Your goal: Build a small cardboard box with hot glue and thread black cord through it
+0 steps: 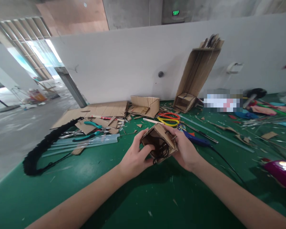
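Observation:
Between my two hands, above the green table, is a small cardboard box [169, 140], tilted with its open side toward me. Dark string [162, 150] lies loosely coiled inside it. My left hand [135, 152] grips the box's left side, the thumb bent over the rim into the opening. On the other side, my right hand [186, 149] holds the right wall; its fingers are mostly hidden behind the box. Just beyond the box lie scissors with yellow and orange handles [168, 121]. A blue glue gun [197, 140] with a dark cord rests near my right hand.
Teal-handled pliers [91, 135] and clear glue sticks [85, 143] lie left, beside a fuzzy black strip [37, 152]. Cardboard pieces [105, 109] line the white partition [114, 66]. A tall cardboard structure [196, 73] leans there. A magenta object [280, 173] sits at the right edge.

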Tool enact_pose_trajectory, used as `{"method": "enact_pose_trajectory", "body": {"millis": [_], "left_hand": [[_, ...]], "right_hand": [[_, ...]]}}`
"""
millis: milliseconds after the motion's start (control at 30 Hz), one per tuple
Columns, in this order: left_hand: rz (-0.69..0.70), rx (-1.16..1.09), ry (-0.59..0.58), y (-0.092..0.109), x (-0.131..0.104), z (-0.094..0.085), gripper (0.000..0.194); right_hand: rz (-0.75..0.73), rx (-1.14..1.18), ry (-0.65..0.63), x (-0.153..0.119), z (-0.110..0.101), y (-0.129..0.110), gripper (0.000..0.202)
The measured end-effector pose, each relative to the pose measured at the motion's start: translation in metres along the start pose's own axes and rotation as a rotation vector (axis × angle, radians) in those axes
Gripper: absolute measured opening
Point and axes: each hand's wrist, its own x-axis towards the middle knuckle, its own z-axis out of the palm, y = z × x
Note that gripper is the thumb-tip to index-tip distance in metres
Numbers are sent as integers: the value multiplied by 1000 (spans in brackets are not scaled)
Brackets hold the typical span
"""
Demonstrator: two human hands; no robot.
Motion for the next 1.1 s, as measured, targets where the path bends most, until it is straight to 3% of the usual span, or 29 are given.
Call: {"method": "enact_pose_trajectory", "body": {"millis": [367,467,600,667,733,833,900,1033,1100], "left_hand": [[-66,-92,-28,-2,4,4,28],[-95,-77,-33,-3,7,4,28],[-84,-116,-112,-6,14,-5,30],[-40,-171,-190,-9,19,-12,25],[-50,-241,-243,-11,23,-19,18],[-175,-411,-258,-13,31,-28,16],[-316,-655,-176,-14,37,-34,16],[-684,-1311,219,-20,54,-50,24],[-820,-1522,372,-24,61,-62,22]], "right_hand": [[21,-8,-42,2,-7,5,39],[1,17,-49,3,-12,6,48],[-126,-134,-54,2,-19,4,63],[-180,-221,-4,4,-24,1,61],[-183,-232,56,7,-28,-1,57],[-113,-169,102,10,-31,-4,55],[-84,-117,112,11,-32,-5,51],[-61,-72,116,11,-31,-5,46],[-49,-61,123,11,-32,-5,44]]}}
